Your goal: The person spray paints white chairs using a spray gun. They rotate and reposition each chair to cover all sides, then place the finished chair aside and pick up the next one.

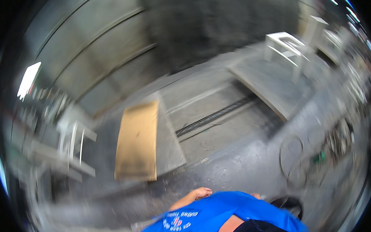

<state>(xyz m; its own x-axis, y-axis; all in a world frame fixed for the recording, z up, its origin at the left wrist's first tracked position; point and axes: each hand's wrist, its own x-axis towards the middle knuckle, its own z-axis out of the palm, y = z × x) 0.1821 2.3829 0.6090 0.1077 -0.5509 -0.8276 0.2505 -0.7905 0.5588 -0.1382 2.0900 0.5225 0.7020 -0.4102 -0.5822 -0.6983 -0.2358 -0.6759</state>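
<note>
Cardboard sheet (136, 139) is lying on the left grey platform (170, 150), reaching toward its front edge. White lettering and an emblem are showing on the blue shirt (240, 203). The left hand (203, 193) is hanging beside the shirt, blurred; the right hand (256, 195) is mostly hiding behind it. Whether either is grasping or released cannot be told. A white frame (278, 35) is standing on the right platform (271, 75), before a dark-stained wall (181, 28).

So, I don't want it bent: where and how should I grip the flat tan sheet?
Probably both long edges, toward the near short end, coming from your side: the tan sheet is a long rectangle lying flat on the grey platform, that end facing you.
</note>
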